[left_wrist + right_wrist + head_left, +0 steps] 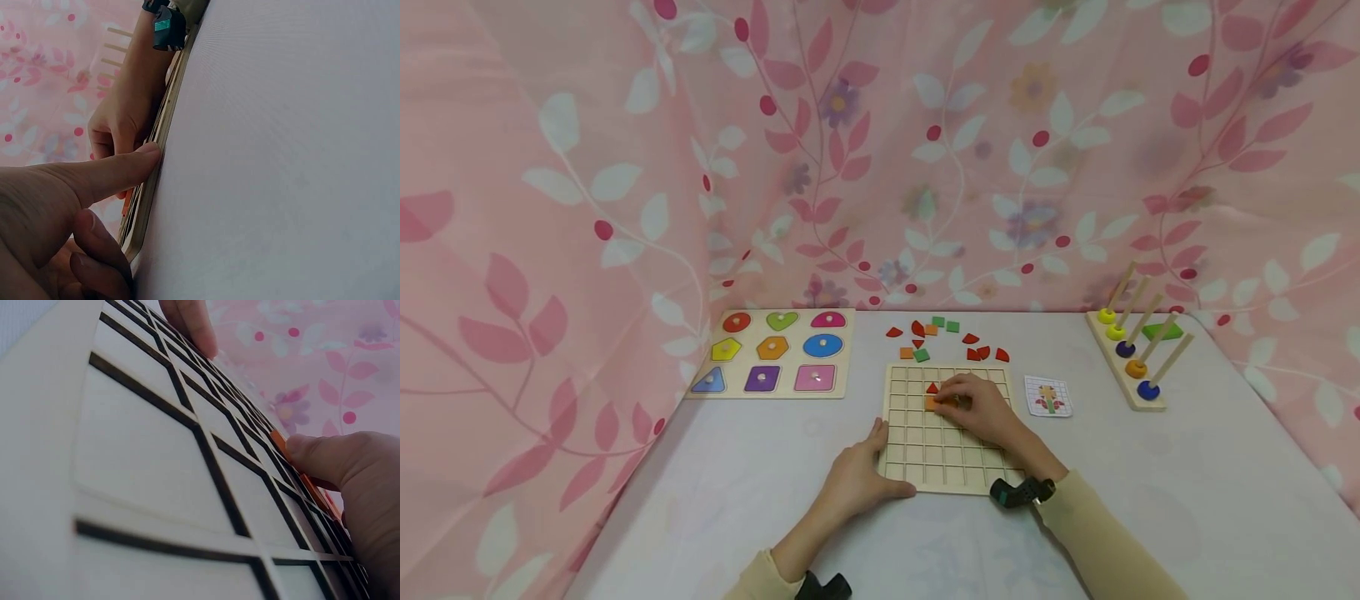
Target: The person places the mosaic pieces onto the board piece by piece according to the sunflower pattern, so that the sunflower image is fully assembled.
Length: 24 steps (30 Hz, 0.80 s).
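The relation that matters lies right at the fingertips of the right hand [976,407]: the orange piece [279,442] sits on the left side of that hand, over the far half of the grid board [952,457], near the middle of its width. The right hand grips it, thumb tip against its end and the fingers bent in from the other side, with the forearm slanting in from the near right. A second orange piece [315,490] shows on the grid just beside it, partly behind the thumb, and a red triangle [932,388] lies slightly farther from the person. Fingers cover too much to tell the gripped piece's long axis, or whether it is fully seated in a cell. The left hand [859,477] is the farther of the two, well apart from the orange; it grasps no piece, its thumb stretched along the board's near edge and its index finger against the left edge. A picture card [1036,404] lies just right of the board, and a green square [921,355] beyond its far edge.
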{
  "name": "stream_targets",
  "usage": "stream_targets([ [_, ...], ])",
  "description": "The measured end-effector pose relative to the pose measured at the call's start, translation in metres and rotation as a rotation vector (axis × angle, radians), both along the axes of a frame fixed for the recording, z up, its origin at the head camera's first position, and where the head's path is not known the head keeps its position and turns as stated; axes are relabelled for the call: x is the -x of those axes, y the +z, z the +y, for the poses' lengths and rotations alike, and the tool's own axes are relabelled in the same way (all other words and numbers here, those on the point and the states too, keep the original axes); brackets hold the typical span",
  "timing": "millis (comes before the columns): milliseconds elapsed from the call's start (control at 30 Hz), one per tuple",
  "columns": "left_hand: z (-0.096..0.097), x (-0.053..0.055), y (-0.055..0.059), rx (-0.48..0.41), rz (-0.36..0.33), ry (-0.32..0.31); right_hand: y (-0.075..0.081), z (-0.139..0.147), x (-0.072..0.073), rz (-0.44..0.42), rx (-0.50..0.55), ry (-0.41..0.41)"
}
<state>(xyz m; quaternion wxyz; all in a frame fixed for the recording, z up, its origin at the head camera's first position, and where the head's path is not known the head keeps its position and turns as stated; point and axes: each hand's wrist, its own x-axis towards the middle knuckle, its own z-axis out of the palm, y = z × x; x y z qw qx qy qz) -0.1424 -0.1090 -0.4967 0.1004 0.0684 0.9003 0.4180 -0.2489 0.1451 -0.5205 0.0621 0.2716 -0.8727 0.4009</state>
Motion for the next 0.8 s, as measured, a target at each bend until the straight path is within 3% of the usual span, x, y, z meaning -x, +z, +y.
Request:
stream_targets([
  [567, -0.0018, 0.0003, -0.0008, 0.003, -0.001, -0.004, -0.0026, -0.0017, 0.0023, 0.038, 0.027, 0.003],
  [800, -0.0019, 0.0014, -0.0003, -0.002, 0.008, -0.014, -0.0012, -0.0023, 0.0023, -0.004, 0.024, -0.042],
])
